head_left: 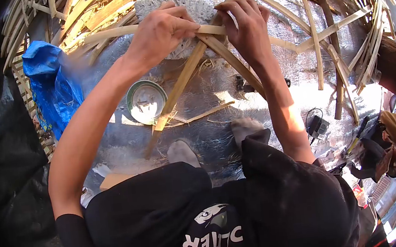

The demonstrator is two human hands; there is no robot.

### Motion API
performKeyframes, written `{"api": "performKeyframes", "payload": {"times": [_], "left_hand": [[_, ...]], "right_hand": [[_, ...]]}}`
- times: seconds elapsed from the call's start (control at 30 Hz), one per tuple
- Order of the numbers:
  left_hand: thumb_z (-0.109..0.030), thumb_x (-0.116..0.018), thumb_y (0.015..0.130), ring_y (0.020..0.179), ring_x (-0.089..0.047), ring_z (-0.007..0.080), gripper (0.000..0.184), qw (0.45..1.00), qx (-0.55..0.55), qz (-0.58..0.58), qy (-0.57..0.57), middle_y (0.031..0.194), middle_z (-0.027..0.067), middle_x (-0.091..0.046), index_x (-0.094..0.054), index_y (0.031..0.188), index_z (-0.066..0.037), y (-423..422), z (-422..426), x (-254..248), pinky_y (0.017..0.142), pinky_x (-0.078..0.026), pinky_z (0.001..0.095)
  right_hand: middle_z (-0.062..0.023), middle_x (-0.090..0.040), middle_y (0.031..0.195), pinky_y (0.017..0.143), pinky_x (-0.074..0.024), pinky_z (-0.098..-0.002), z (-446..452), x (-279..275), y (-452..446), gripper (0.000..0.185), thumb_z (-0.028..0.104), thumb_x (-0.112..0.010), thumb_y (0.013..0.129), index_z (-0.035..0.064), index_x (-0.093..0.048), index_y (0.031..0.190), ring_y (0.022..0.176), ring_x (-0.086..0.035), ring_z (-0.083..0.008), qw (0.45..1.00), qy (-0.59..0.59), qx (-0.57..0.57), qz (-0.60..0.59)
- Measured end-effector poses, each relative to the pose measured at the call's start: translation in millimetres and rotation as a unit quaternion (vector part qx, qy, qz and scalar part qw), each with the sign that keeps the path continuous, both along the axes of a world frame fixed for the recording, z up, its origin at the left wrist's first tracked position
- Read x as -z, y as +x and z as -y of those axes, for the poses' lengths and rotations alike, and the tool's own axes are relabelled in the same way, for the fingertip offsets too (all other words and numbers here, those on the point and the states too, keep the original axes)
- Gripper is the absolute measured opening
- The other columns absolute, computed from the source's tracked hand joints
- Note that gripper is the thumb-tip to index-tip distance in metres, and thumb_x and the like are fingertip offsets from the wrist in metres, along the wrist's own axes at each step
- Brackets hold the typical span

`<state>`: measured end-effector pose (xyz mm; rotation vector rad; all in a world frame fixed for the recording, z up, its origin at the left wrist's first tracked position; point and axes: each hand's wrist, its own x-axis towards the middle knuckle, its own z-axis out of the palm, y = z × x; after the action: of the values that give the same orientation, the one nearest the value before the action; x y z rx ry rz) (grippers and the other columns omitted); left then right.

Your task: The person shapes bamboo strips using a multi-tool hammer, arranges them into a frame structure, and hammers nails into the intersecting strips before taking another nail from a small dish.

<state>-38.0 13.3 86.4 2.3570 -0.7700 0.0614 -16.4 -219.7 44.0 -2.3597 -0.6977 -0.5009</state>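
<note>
A pale bamboo strip (211, 29) runs crosswise between my hands. My left hand (162, 36) is closed on it, thumb and fingers pinching near the middle. Just to the right, my right hand (247, 27) is closed with its fingers bent around the strips where they meet. Two more strips cross under the pale one: one bamboo strip (182, 84) slants down to the left, another darker strip (232, 59) slants down to the right. Behind my hands lies a rough grey stone block (203, 9). My fingers partly hide the crossing.
A round green-rimmed dish (130, 101) with small bits in it sits near my feet on a silvery sheet (197, 116). Blue plastic (51, 78) lies at left. Many split strips (375, 18) surround the back and right. A small black device (318, 127) lies right.
</note>
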Motion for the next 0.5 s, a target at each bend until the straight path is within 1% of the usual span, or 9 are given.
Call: {"api": "performKeyframes", "payload": {"times": [0.03, 0.07, 0.1, 0.13, 0.17, 0.2, 0.33, 0.43, 0.5], "left_hand": [[-0.006, -0.078, 0.082, 0.088, -0.064, 0.0235, 0.018, 1.0, -0.002, -0.006, 0.004, 0.088, 0.0057, -0.071, -0.081, 0.099, -0.008, -1, 1, 0, 0.077, -0.053, 0.0355], [-0.007, -0.079, 0.082, 0.087, -0.064, 0.0226, 0.018, 0.999, -0.021, -0.028, -0.014, 0.088, 0.0054, -0.07, -0.081, 0.1, -0.009, -3, 2, 2, 0.077, -0.053, 0.035], [-0.008, -0.08, 0.082, 0.087, -0.064, 0.0217, 0.019, 0.997, -0.043, -0.049, -0.034, 0.088, 0.0052, -0.07, -0.081, 0.101, -0.009, -5, 3, 5, 0.077, -0.052, 0.0346], [-0.01, -0.081, 0.081, 0.087, -0.064, 0.0197, 0.021, 0.997, -0.043, -0.031, -0.053, 0.088, 0.0048, -0.07, -0.081, 0.102, -0.009, -6, 4, 9, 0.076, -0.052, 0.0337], [-0.01, -0.081, 0.081, 0.087, -0.064, 0.0197, 0.021, 0.997, -0.05, -0.032, -0.055, 0.088, 0.0048, -0.07, -0.081, 0.102, -0.009, -8, 2, 12, 0.076, -0.052, 0.0337], [-0.01, -0.082, 0.081, 0.087, -0.064, 0.0193, 0.021, 0.996, -0.05, -0.031, -0.062, 0.088, 0.0045, -0.069, -0.081, 0.102, -0.009, -9, 2, 12, 0.076, -0.052, 0.0334], [-0.009, -0.082, 0.081, 0.087, -0.064, 0.0181, 0.022, 0.995, -0.071, -0.037, -0.067, 0.088, 0.0038, -0.071, -0.081, 0.102, -0.009, -12, 5, 14, 0.076, -0.052, 0.0318], [-0.009, -0.082, 0.081, 0.087, -0.064, 0.0177, 0.021, 0.991, -0.094, -0.054, -0.085, 0.088, 0.003, -0.072, -0.081, 0.102, -0.01, -18, 6, 16, 0.076, -0.052, 0.0314], [-0.01, -0.082, 0.081, 0.087, -0.064, 0.0175, 0.02, 0.988, -0.101, -0.061, -0.103, 0.088, 0.0025, -0.072, -0.081, 0.101, -0.01, -19, 7, 19, 0.076, -0.053, 0.0313]], "right_hand": [[-0.0036, -0.07, 0.102, 0.096, -0.0358, -0.0404, -1, -3, 1, 0.014, 0.01, -0.068, 0.091, 0.011, -0.072, 0.104, 0.103, -0.062, -0.0243, 1.0, -0.024, 0.008, 0.017], [-0.0059, -0.069, 0.1, 0.093, -0.0394, -0.041, -2, -7, 3, 0.015, 0.01, -0.067, 0.091, 0.0091, -0.072, 0.105, 0.101, -0.062, -0.0259, 0.999, -0.035, 0.011, 0.029], [-0.0059, -0.069, 0.1, 0.093, -0.0394, -0.041, -2, -4, 7, 0.015, 0.01, -0.067, 0.091, 0.0091, -0.072, 0.105, 0.101, -0.062, -0.0259, 0.999, -0.036, 0.004, 0.026], [-0.0076, -0.069, 0.099, 0.091, -0.0425, -0.0417, -3, 1, 14, 0.015, 0.009, -0.067, 0.091, 0.0077, -0.072, 0.104, 0.1, -0.062, -0.0279, 1.0, -0.021, -0.002, 0.013], [-0.0093, -0.068, 0.099, 0.089, -0.0455, -0.0424, -3, 4, 17, 0.014, 0.009, -0.067, 0.091, 0.0062, -0.071, 0.104, 0.099, -0.063, -0.0299, 1.0, -0.006, -0.007, 0.001], [-0.0128, -0.067, 0.097, 0.085, -0.05, -0.0431, -4, 2, 17, 0.014, 0.006, -0.066, 0.09, 0.0043, -0.071, 0.103, 0.095, -0.063, -0.0337, 1.0, 0.013, -0.017, -0.005], [-0.0142, -0.067, 0.096, 0.085, -0.0509, -0.0438, -5, 5, 15, 0.013, 0.004, -0.066, 0.089, 0.0029, -0.071, 0.102, 0.094, -0.063, -0.0347, 0.999, 0.026, -0.028, 0.013], [-0.015, -0.067, 0.096, 0.085, -0.051, -0.0441, -8, 12, 19, 0.013, 0.003, -0.067, 0.089, 0.0016, -0.07, 0.102, 0.095, -0.063, -0.0349, 0.998, 0.063, -0.019, 0.004], [-0.0136, -0.07, 0.096, 0.08, -0.0534, -0.0406, -8, 13, 23, 0.01, 0.005, -0.068, 0.094, 0.0026, -0.072, 0.103, 0.088, -0.068, -0.0303, 0.998, 0.058, -0.01, 0.022]]}}
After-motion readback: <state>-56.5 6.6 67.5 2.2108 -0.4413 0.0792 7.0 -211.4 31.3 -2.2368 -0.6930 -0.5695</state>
